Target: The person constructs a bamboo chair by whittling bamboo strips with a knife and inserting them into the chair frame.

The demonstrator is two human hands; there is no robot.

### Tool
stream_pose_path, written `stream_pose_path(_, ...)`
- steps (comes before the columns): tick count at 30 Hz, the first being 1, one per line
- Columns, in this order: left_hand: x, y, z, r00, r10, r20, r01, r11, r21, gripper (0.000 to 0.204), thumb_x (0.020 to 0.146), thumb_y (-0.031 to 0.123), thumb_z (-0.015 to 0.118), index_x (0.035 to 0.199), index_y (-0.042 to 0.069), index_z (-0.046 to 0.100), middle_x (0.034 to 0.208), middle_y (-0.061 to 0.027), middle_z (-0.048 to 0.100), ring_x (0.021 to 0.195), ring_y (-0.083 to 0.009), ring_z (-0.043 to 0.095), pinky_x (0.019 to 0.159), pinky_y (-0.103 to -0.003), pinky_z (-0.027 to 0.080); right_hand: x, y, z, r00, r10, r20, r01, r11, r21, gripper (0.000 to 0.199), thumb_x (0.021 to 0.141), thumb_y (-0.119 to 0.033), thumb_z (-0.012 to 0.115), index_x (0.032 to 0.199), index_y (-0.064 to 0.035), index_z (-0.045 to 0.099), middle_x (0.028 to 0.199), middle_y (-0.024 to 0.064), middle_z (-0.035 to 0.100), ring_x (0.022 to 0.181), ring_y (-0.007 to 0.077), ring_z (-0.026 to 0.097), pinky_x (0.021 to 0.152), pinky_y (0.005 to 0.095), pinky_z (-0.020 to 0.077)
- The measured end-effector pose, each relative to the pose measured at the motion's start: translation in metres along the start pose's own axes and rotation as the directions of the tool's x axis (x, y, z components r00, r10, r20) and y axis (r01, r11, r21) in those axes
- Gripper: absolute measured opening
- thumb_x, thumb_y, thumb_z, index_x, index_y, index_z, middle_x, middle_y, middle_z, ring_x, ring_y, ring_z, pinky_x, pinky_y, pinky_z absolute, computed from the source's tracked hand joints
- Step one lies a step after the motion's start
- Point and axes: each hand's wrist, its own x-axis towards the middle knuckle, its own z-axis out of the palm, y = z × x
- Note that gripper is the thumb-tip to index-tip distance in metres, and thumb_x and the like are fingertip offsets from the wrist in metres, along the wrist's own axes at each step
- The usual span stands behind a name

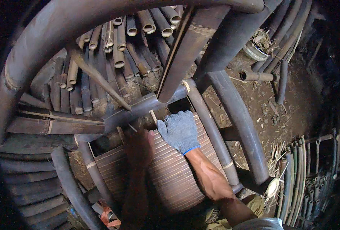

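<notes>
Right grip partly curled, touching bamboo slats

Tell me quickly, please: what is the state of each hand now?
Left hand: in deep shadow; open or closed cannot be told.
Right hand: gloved, over the slatted panel; grip cannot be told.

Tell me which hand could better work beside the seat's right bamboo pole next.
Probably the right hand: gloved, it lies on the slats, nearer that pole; the left hand is farther away, in shadow.

- The slatted panel lay beneath the fingers of the right hand.
- Bamboo tubes lay beyond them, leftward.
- A container sat beyond them, rightward.
</notes>
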Motion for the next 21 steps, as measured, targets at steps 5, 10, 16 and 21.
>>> stream_pose_path(5,-0.001,-0.006,0.007,0.991,-0.083,0.108,0.087,0.996,-0.028,0.026,0.095,0.031,0.054,0.09,0.009,0.067,0.085,-0.0146,0.065,0.088,-0.0403,0.062,0.087,-0.052,0.046,-0.02,-0.003,-0.02,0.993,-0.054,-0.109,0.061,0.997,0.055,0.035,0.091,-0.033,0.056,0.098,-0.0011,0.067,0.101,0.0204,0.065,0.101,0.038,0.058,0.105,0.0534,0.0345)
stream_pose_path(10,-0.011,-0.041,0.027,0.984,-0.126,0.124,0.139,0.985,-0.1,0.025,0.095,0.03,0.054,0.094,0.009,0.068,0.09,-0.015,0.067,0.093,-0.0373,0.062,0.088,-0.05,0.046,-0.149,-0.037,-0.051,0.996,0.016,-0.088,-0.004,0.99,0.139,0.057,0.086,-0.036,0.063,0.128,0.0025,0.054,0.133,0.0259,0.05,0.13,0.046,0.041,0.112,0.0569,0.0279)
stream_pose_path(16,-0.001,-0.006,0.012,0.993,-0.061,0.105,0.068,0.995,-0.067,0.035,0.097,0.032,0.051,0.115,0.005,0.063,0.117,-0.0183,0.062,0.112,-0.0366,0.055,0.1,-0.047,0.039,-0.385,-0.038,-0.165,0.981,-0.018,0.193,-0.06,0.919,0.39,0.054,0.092,-0.037,0.06,0.135,-0.004,0.052,0.142,0.0192,0.047,0.133,0.0374,0.043,0.112,0.0465,0.0337)
stream_pose_path(21,-0.023,-0.007,0.012,0.974,0.12,-0.192,-0.102,0.99,0.1,0.042,0.098,0.029,0.052,0.128,-0.001,0.054,0.129,-0.0252,0.052,0.12,-0.0421,0.048,0.104,-0.051,0.035,-0.583,0.031,-0.292,0.757,0.366,0.541,-0.648,0.316,0.693,0.051,0.098,-0.039,0.058,0.134,-0.0043,0.056,0.131,0.0148,0.061,0.128,0.0275,0.052,0.11,0.0402,0.0387)
